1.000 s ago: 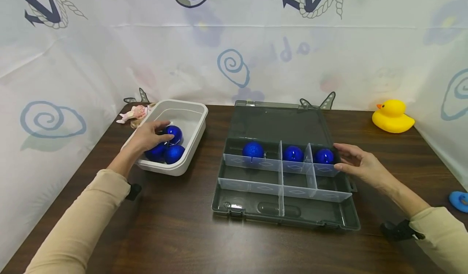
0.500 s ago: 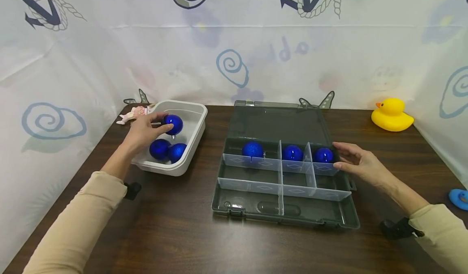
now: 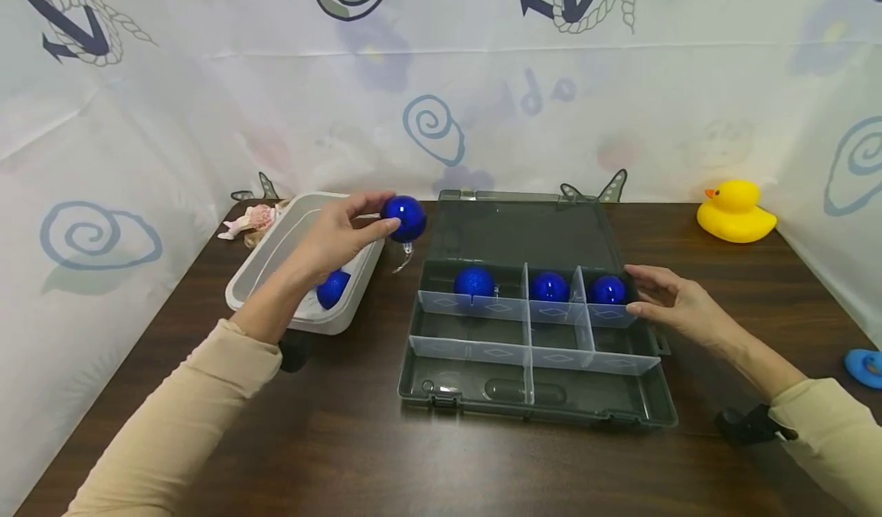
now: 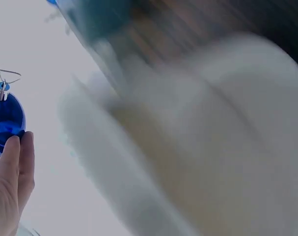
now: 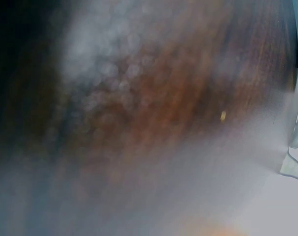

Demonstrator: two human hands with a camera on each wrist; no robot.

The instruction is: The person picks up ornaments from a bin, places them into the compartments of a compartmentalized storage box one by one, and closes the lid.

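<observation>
Blue ball [image 3: 406,219], pinched by the left hand [image 3: 334,237] near the white bin's [image 3: 336,322] right rim, could slip on its smooth curve, or its dangling loop [image 3: 404,258] could snag the box's [image 3: 475,410] raised dividers [image 3: 475,351] beyond the open strip of table [image 3: 386,325], while the right hand [image 3: 682,305], fingers parted, seemingly touches the box's right edge.

- A bauble [image 3: 404,219] gleams mirror-glossy at ten o'clock, its cap [image 4: 2,92] bright metal.
- At four o'clock, a smoky, see-through plastic case [image 3: 527,230] with clear plastic dividers [image 3: 468,349] holds a rough, glittered ball [image 3: 474,280] and two smooth, glossy balls [image 3: 550,287].
- A smooth, low-sheen plastic tub [image 3: 364,291] sits at nine o'clock.
- A wood-grained desk [image 3: 441,463] shines at six o'clock.
- A creased cloth backdrop [image 3: 496,73] hangs at twelve o'clock.
</observation>
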